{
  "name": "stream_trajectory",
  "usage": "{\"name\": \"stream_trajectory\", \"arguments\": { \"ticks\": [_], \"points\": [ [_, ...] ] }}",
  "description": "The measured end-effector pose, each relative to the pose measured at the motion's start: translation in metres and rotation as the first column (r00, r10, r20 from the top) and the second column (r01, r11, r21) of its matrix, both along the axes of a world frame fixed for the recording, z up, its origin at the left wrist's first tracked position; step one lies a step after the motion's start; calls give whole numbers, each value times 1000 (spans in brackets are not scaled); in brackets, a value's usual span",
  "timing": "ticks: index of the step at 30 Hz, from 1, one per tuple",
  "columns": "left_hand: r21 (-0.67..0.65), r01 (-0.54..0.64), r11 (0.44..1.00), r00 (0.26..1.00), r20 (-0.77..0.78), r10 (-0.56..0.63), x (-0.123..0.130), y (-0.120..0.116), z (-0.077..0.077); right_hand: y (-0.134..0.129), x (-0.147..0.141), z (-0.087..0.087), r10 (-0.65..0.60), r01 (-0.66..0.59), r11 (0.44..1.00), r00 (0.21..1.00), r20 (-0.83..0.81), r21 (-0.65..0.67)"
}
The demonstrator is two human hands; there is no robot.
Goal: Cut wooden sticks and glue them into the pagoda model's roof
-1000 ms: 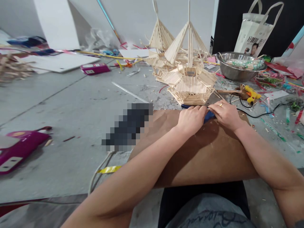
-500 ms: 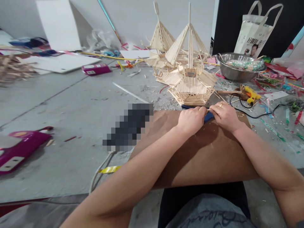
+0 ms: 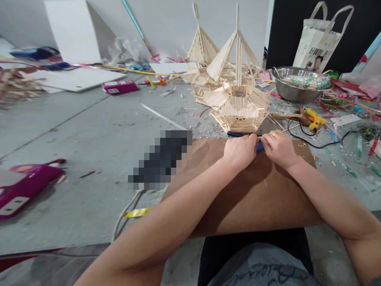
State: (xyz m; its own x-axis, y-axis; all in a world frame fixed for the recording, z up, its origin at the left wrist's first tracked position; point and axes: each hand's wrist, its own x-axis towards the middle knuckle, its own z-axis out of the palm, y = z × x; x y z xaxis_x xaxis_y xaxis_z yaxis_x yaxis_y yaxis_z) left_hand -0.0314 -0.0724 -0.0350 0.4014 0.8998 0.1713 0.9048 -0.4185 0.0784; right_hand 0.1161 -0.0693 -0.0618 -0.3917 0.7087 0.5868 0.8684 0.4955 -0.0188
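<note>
My left hand (image 3: 240,150) and my right hand (image 3: 278,147) meet at the far edge of a brown board (image 3: 262,198). Both are closed, thumbs and fingertips pinched close together on a short pale wooden stick (image 3: 259,139), mostly hidden by the fingers. Below the fingertips shows a blue object (image 3: 260,147); its kind is hidden. A dark blue strip (image 3: 235,134) lies just past my left hand. Right behind my hands stands a pavilion-like model (image 3: 239,107) built of pale wooden sticks, with a pointed roof. A similar pointed roof (image 3: 201,47) rises behind it.
A steel bowl (image 3: 302,85) with wrapped sticks and a yellow glue gun (image 3: 316,119) with a black cord are at the right. Purple power strips (image 3: 32,186) lie on the left. A blurred-out dark object (image 3: 162,159) sits beside the board. Scraps litter the right side.
Both hands have shifted very slightly, the right one a little to the left. They stay pinched together at the same place; the model and the other things have not moved.
</note>
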Motion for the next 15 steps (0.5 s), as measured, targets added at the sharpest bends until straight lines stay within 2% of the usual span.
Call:
{"name": "stream_trajectory", "arguments": {
  "ticks": [3,6,10,13,15],
  "points": [
    [13,-6,1000,1000,12,5,2,1,-1,2,2,0,5,-5,1000,1000,-30,-22],
    [12,17,1000,1000,16,-17,0,4,-1,6,8,2,123,-132,988,987,-104,-85],
    [9,105,994,994,13,-106,-8,10,-2,11,15,7,283,-336,920,926,-250,-202],
    [20,171,985,985,27,-172,-14,13,-2,12,18,10,327,-432,855,878,-350,-286],
    [23,257,966,963,83,-258,-14,11,0,14,20,11,322,-461,827,858,-401,-323]
  ]
}}
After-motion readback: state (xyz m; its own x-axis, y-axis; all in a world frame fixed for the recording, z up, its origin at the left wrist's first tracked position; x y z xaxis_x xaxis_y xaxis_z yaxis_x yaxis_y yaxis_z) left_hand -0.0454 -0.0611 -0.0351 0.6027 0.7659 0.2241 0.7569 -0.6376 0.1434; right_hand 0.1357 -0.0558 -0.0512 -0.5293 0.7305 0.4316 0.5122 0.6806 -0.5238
